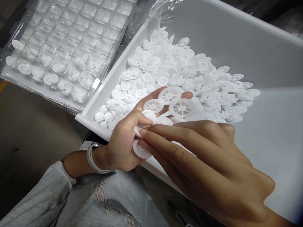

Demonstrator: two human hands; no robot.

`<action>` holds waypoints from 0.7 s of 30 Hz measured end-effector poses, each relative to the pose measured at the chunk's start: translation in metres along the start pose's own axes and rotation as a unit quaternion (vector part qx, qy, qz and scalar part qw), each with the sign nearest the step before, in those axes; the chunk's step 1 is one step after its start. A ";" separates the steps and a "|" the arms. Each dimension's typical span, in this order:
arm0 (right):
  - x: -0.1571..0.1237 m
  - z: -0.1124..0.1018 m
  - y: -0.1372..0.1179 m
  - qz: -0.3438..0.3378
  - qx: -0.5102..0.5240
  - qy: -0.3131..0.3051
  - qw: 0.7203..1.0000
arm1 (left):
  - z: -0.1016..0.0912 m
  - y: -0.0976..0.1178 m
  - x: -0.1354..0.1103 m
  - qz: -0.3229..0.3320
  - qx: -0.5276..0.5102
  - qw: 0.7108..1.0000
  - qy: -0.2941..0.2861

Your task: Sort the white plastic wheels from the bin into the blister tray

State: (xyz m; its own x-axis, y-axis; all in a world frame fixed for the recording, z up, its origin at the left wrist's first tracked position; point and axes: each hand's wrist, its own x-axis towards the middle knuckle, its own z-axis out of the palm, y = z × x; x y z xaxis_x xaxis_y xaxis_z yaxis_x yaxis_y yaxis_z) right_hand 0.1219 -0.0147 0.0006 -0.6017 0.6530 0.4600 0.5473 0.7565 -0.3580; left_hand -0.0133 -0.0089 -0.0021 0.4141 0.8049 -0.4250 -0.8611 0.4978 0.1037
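Note:
My left hand (123, 138) is cupped palm up over the near edge of a white bin, holding several white plastic wheels. Spoked wheels (182, 108) lie across its fingers, and its thumb presses on a smaller disc (149, 116). From the right, my right hand (208, 164) reaches across with its fingertips closed on a small white plastic wheel (138, 130) at the left palm. Another spoked wheel (142, 149) rests just below those fingertips. The right thumb and part of the held pieces are hidden behind the fingers.
A large pile of loose white plastic wheels and discs (163, 63) fills part of the white bin (224, 34). To its left is a clear tray (63, 50) with many pockets; the nearer ones hold white pieces. Clear plastic film (156, 9) hangs by the bin's far corner.

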 end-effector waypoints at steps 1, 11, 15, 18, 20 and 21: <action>0.001 0.000 0.000 0.002 0.006 -0.012 1.000 | 0.000 0.000 0.000 0.006 0.003 1.000 0.008; 0.007 -0.002 -0.005 0.120 0.091 -0.003 0.989 | -0.002 0.003 0.003 -0.012 -0.005 1.000 0.009; 0.008 0.001 -0.007 0.128 0.089 -0.004 0.988 | -0.001 0.002 0.002 0.001 -0.002 1.000 0.016; 0.010 0.000 -0.010 0.145 0.092 0.024 0.985 | -0.001 0.002 0.002 0.014 0.016 1.000 -0.002; 0.010 -0.005 -0.011 0.158 0.100 0.002 0.982 | -0.001 0.001 0.002 0.012 0.022 1.000 -0.010; 0.010 -0.008 -0.011 0.163 0.105 -0.019 0.981 | -0.002 0.001 0.002 0.008 0.021 1.000 -0.012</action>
State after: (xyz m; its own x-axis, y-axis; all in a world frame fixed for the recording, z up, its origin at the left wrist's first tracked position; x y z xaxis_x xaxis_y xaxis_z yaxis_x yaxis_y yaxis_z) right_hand 0.1144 -0.0163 0.0158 -0.4378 0.8597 0.2630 0.5858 0.4947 -0.6420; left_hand -0.0138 -0.0070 -0.0046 0.4071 0.8203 -0.4017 -0.8548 0.4972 0.1488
